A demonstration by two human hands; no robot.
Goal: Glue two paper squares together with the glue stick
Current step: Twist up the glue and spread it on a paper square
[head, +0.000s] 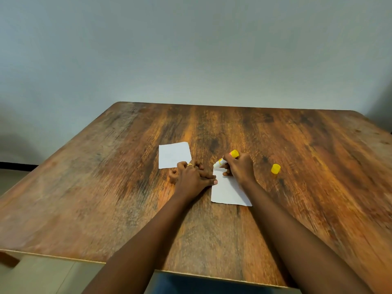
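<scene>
Nearest, one paper square [230,192] is lying on the bench [106,187], its edge being pinned by the left hand [192,177] with flat fingers. Right hand [238,168] fingers are wrapping the uncapped glue stick [224,161], tip touching the square's far corner: gluing is likely beginning. Next, the second square [174,154] needs laying on top; the yellow cap [275,168] is standing apart.

right hand [239,168] hides glue stick [226,160] mid-barrel and the near paper square's [230,190] top right part. glue tip contact with paper: can't tell. left hand [192,177] covers far paper square's [174,154] near corner. both forearms cut off at bottom edge.

Matt wood-grain table [127,187], white paper squares [174,154]
</scene>
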